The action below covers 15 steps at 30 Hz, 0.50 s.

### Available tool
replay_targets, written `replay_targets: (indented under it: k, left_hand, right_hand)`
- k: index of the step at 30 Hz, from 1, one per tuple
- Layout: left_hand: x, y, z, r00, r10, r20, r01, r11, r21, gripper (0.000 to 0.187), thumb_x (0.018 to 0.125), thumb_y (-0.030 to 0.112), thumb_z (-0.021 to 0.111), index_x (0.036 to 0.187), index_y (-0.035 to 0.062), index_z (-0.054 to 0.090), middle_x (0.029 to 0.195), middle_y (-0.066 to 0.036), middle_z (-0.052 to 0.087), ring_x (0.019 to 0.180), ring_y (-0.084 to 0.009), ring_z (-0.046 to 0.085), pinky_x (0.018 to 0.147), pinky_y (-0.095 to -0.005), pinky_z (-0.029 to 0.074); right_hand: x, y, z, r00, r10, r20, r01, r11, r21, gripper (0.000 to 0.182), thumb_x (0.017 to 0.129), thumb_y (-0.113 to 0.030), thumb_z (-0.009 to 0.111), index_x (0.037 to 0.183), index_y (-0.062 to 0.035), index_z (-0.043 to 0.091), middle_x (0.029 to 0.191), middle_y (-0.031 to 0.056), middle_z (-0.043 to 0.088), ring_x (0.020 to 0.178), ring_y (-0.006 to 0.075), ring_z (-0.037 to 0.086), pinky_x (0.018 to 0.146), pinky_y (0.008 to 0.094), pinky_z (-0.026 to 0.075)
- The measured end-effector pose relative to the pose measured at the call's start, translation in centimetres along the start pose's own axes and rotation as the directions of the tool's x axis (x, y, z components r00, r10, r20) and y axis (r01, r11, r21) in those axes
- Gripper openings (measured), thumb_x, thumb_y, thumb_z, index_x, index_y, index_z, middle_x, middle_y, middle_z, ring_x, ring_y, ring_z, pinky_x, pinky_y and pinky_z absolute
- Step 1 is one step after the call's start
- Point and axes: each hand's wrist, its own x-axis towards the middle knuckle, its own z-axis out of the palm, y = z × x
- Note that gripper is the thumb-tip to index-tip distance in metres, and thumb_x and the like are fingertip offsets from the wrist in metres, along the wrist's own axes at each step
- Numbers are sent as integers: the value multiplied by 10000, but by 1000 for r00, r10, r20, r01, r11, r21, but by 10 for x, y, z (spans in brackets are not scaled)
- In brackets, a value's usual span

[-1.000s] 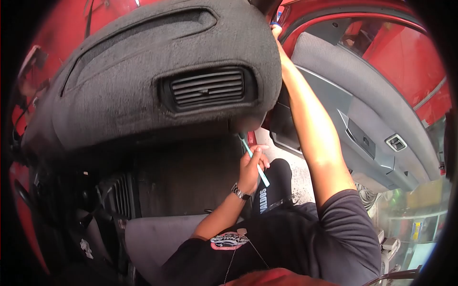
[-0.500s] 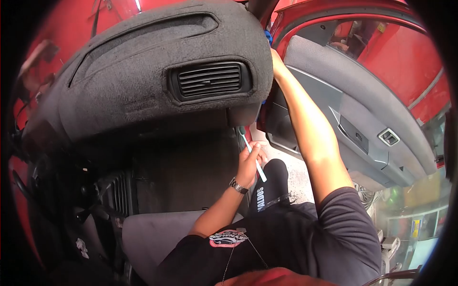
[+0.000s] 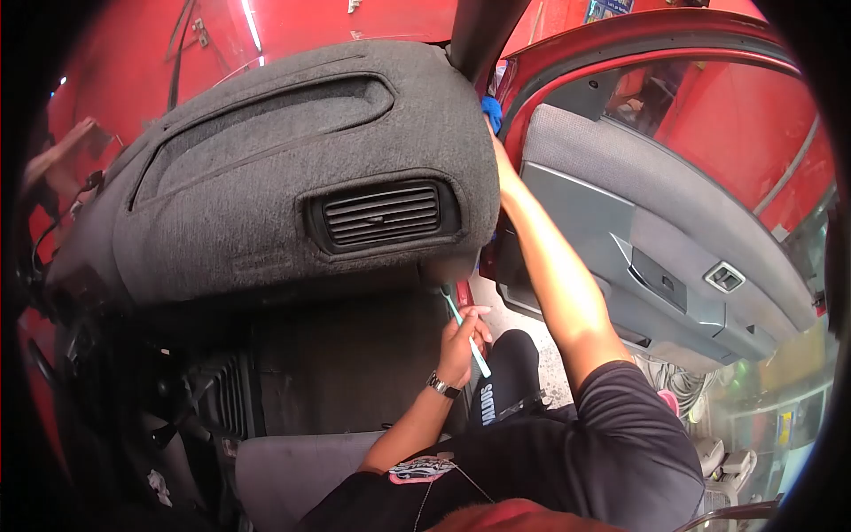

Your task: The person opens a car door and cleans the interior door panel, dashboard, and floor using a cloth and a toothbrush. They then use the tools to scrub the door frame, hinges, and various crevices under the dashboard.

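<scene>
Nearest is the person's dark shirt, a thin chain hanging across it beside a printed badge. Just past it lies the edge of a grey seat. The left hand, a metal watch on its wrist, holds a slim pale-blue brush between thumb and fingers, with one finger stretched out to the side. The brush leans, its handle end toward the person and its dark head up by the underside of the dashboard (whether the bristles touch anything there, I cannot tell). A dark floor spreads to the left of this hand, below the dashboard.

Farther up, the fuzzy grey dashboard carries a slatted air vent near its right end and a long shallow hollow above that. The right arm reaches along its outer edge, where the right hand is mostly hidden, right against a bright blue cloth; whether its fingers are closed on the cloth, I cannot tell. To the right stands the open car door with its small handle. Beyond the dashboard is a red surface.
</scene>
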Motion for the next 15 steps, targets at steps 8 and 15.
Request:
replay_targets:
  k: [8, 15]
  left_hand:
    - [-1, -5, 0, 999, -19, 25, 20, 999, -37, 265, 1067, 207, 475, 1159, 11, 628, 712, -54, 628, 527, -49, 443, 499, -201, 368]
    - [1, 7, -1, 976, 166, -144, -182, 978, -107, 256, 997, 116, 520, 1220, 9, 587, 844, -89, 686, 620, -89, 553, 519, -210, 429]
  right_hand:
    - [-54, -109, 26, 976, 13, -219, -158, 737, -658, 918, 740, -316, 830, 1456, 14, 358, 1088, 281, 703, 900, 373, 733, 726, 421, 591]
    - [-123, -93, 21, 932, -85, -353, -124, 839, -530, 371, 771, -292, 871, 786, -20, 619, 697, 131, 672, 613, 227, 645, 626, 399, 501]
